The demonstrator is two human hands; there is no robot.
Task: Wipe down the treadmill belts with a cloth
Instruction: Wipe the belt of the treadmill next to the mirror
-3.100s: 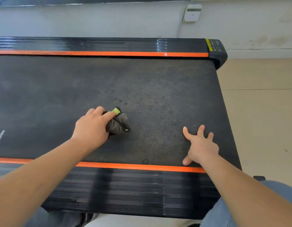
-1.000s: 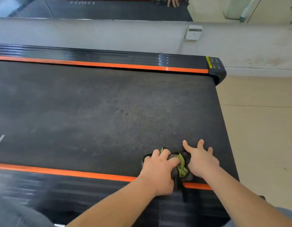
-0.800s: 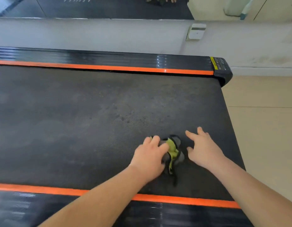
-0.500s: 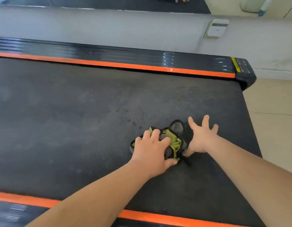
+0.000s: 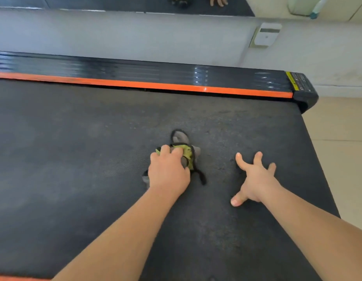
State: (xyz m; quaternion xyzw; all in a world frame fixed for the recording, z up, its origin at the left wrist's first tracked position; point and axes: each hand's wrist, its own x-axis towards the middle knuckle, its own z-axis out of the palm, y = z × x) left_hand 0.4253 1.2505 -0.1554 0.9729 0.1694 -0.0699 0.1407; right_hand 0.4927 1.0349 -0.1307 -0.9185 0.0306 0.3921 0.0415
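The dark, dusty treadmill belt (image 5: 95,159) fills most of the view. A bunched grey and lime-green cloth with black edging (image 5: 185,153) lies on the belt a little right of centre. My left hand (image 5: 168,173) presses down on the cloth with its fingers curled over it. My right hand (image 5: 255,179) rests flat on the belt to the right of the cloth, fingers spread, apart from it and holding nothing.
A black side rail with an orange stripe (image 5: 147,85) runs along the belt's far edge, ending in a rounded end cap (image 5: 304,94). A grey wall (image 5: 135,37) with a white wall plate (image 5: 266,35) stands behind. Beige floor tiles (image 5: 344,149) lie to the right.
My left hand has pushed the cloth farther up the belt, away from the near rail. My right hand has come off the cloth and now rests apart on the belt.
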